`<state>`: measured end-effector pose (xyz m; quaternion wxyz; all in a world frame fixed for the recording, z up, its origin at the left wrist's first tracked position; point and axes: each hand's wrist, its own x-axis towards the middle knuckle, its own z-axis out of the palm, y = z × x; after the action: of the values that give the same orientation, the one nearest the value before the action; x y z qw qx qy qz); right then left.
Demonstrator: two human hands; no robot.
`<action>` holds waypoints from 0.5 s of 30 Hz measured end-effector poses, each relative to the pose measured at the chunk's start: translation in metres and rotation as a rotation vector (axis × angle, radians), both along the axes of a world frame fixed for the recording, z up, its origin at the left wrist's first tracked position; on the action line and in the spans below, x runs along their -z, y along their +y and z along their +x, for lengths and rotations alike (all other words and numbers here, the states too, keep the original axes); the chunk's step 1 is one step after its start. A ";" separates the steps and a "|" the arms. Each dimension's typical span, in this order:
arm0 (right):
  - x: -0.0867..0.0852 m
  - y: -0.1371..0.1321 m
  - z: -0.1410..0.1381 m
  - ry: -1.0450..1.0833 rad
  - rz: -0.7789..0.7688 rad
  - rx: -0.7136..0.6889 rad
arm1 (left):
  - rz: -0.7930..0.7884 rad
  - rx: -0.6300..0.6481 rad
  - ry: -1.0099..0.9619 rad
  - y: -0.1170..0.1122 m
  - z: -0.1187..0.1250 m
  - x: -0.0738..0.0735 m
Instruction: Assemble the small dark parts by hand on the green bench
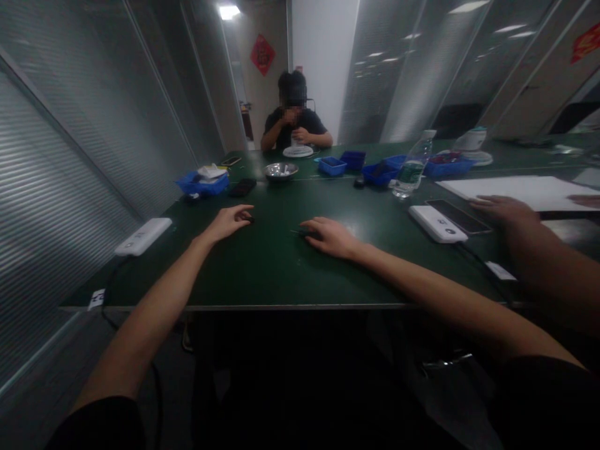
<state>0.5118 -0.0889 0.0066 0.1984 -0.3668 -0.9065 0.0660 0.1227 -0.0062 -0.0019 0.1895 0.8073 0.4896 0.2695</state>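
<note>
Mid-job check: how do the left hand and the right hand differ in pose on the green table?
The left hand lies on its edge, fingertips curled together at a small dark part; the right hand lies palm down, fingers laid over another dark bit. The left hand sits slightly farther up the table than the right hand. Both rest on the table, forearms bare.

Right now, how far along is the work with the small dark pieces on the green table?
Done: no finished item shows by the hands. In hand: the left hand touches a small dark piece on the green table; the right hand lies over a second dark piece; whether either grips is too dim to tell. Left: unclear; the blue bins and metal bowl farther off sit untouched, contents unreadable.
</note>
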 end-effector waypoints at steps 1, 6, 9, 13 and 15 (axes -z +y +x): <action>0.000 0.000 0.000 0.010 0.000 -0.018 | -0.009 0.052 -0.013 -0.005 0.010 -0.001; 0.003 -0.002 -0.003 0.056 -0.006 -0.098 | -0.045 0.294 -0.050 -0.029 0.059 -0.005; 0.003 -0.002 -0.004 0.066 -0.001 -0.137 | -0.053 0.373 -0.053 -0.040 0.079 -0.006; 0.003 -0.002 -0.004 0.066 0.007 -0.135 | -0.043 0.389 -0.038 -0.046 0.085 -0.008; 0.003 -0.003 -0.004 0.070 0.012 -0.121 | -0.042 0.386 -0.036 -0.046 0.084 -0.009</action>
<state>0.5077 -0.0914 0.0040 0.2276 -0.3079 -0.9199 0.0853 0.2072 -0.0526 0.0074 0.2632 0.8772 0.3277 0.2321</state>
